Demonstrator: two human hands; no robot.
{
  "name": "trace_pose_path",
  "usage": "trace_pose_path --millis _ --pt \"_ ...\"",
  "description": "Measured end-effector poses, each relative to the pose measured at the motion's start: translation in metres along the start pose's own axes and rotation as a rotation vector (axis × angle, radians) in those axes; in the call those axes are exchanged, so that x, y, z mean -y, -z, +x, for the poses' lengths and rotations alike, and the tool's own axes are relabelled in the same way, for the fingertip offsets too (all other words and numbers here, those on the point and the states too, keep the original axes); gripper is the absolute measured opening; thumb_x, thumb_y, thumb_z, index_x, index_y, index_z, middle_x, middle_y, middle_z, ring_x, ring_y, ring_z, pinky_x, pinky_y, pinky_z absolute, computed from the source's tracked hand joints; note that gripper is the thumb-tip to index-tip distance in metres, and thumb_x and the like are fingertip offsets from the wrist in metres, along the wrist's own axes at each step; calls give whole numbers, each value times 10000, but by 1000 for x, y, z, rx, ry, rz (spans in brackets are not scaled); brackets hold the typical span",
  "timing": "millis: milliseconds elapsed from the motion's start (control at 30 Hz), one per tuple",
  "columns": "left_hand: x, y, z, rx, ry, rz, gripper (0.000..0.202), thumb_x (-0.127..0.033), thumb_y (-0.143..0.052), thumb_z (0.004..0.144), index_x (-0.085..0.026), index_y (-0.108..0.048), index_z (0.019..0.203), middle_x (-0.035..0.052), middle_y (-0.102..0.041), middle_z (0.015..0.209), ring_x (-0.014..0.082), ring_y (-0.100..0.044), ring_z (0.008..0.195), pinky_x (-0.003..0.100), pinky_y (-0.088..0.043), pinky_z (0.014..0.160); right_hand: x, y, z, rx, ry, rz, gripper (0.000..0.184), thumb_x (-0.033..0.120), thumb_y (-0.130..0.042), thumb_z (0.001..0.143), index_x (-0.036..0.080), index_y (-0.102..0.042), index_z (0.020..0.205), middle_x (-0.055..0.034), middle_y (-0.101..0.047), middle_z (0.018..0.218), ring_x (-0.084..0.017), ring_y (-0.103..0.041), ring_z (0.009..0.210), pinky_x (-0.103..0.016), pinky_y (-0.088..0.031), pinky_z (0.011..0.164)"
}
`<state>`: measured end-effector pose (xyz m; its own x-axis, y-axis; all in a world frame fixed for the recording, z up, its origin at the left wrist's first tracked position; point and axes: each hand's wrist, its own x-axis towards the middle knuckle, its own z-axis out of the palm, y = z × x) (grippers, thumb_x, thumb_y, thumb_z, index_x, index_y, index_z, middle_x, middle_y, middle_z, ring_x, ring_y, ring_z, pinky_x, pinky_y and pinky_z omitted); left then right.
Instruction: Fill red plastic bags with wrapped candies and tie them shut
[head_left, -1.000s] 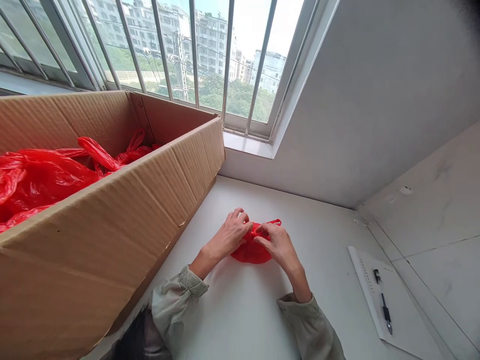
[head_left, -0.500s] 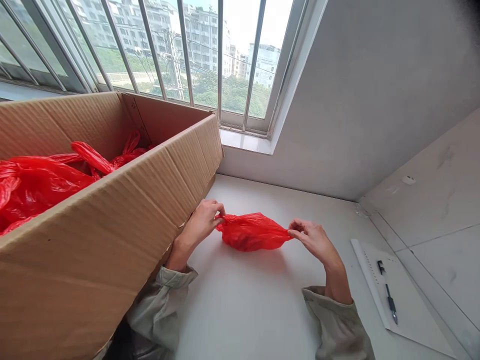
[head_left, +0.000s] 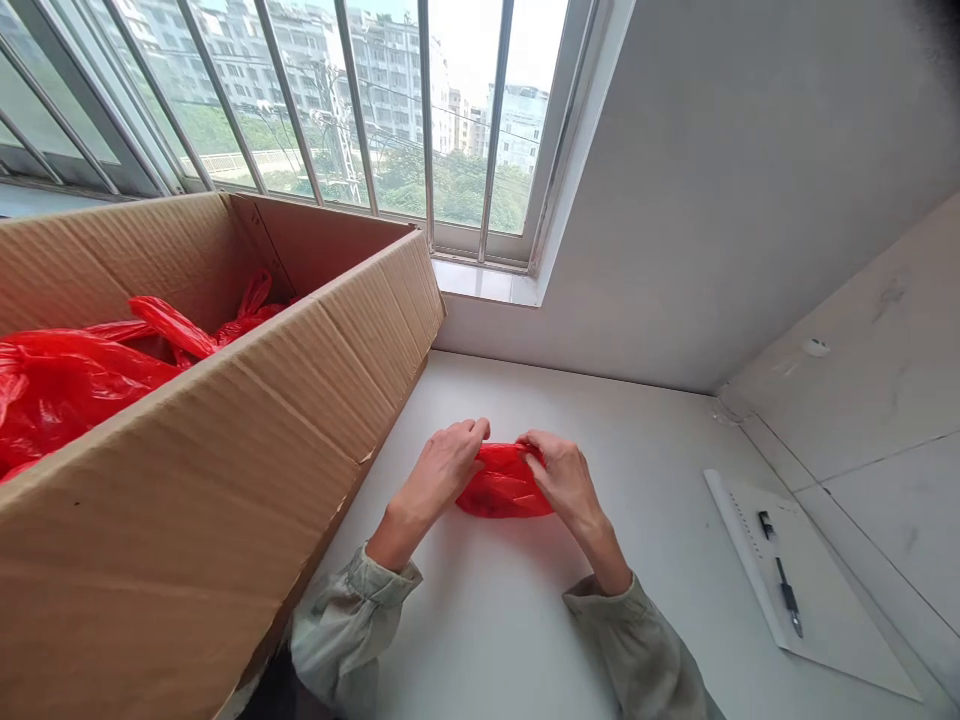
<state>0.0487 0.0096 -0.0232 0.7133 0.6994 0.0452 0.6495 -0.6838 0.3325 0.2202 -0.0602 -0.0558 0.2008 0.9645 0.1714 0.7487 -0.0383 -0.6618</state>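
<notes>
A small red plastic bag lies bunched on the white tabletop, between my two hands. My left hand grips its left end with curled fingers. My right hand pinches its right end, fingers closed over the top edge. The two hands sit close together, almost touching above the bag. Both sleeves are pale grey-green.
A large open cardboard box fills the left side, holding several red plastic bags. A sheet of paper with a pen on it lies at the right. A barred window and grey walls stand behind.
Half a second ago my hands had drawn the bag out wide between them. They have since come back together, bunching the bag into a small bundle.
</notes>
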Motion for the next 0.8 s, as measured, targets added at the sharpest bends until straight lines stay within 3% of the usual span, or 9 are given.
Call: trace_pose_path --millis 100,233,300,367,433,567,633,733,800 --pt "13 4 -1 -6 2 -32 178 -33 -443 882 -192 -502 831 -3 -593 864 155 -525 733 282 -343 618 -8 16 1 -124 -97 109 186 267 -487 897 234 -661 841 -12 -734 863 -184 -653 793 -304 -458 777" --pt "21 15 -6 -129 35 -178 150 -117 -426 927 -196 -496 820 -11 -554 858 141 -480 686 280 -325 609 -26 55 -7 -349 -262 284 200 389 -526 866 222 -633 893 -26 -727 844 -180 -645 769 -282 -452 712" --pt "20 20 -8 -216 24 -319 163 -126 -416 922 -193 -468 783 -17 -519 819 136 -468 685 273 -340 632 -34 72 -13 -319 -307 339 191 349 -561 811 215 -629 929 -30 -726 851 -173 -639 748 -270 -449 673" --pt "16 25 -9 -282 6 -435 189 -118 -391 912 -192 -435 743 -24 -480 778 130 -461 682 266 -348 645 -38 87 -20 -209 -322 338 216 283 -566 760 213 -631 954 -27 -725 855 -164 -632 725 -263 -445 643" --pt "11 31 -11 -291 7 -511 209 -104 -358 903 -189 -455 738 -26 -480 758 130 -464 679 264 -349 645 -36 98 -28 -118 -334 304 251 260 -542 762 217 -631 993 -23 -722 858 -159 -627 710 -259 -439 615" --pt "-7 46 -21 -305 32 -587 258 -128 -339 931 -197 -577 861 -19 -581 841 141 -506 732 277 -382 702 -21 114 -43 38 -273 162 309 293 -475 864 250 -610 1138 -33 -717 996 -181 -657 851 -277 -473 660" --pt "-19 53 -30 -346 -44 -593 237 -224 -349 995 -210 -583 962 -9 -605 955 156 -533 826 295 -406 775 -13 118 -48 87 -196 30 331 304 -458 901 272 -597 1199 -42 -690 1133 -195 -657 941 -285 -483 668" --pt "-37 56 -40 -266 -292 -504 236 -424 -500 993 -221 -542 1105 19 -575 1110 204 -518 1006 339 -428 878 -3 122 -56 18 -65 -94 315 296 -438 944 294 -609 1208 -43 -638 1248 -179 -659 874 -269 -462 566" --pt "-43 51 -41 -173 -355 -334 272 -381 -640 926 -199 -540 1103 42 -563 1116 237 -492 1039 365 -448 870 4 124 -60 -109 51 -122 302 246 -421 966 304 -644 1161 -37 -630 1254 -172 -657 891 -264 -463 564"
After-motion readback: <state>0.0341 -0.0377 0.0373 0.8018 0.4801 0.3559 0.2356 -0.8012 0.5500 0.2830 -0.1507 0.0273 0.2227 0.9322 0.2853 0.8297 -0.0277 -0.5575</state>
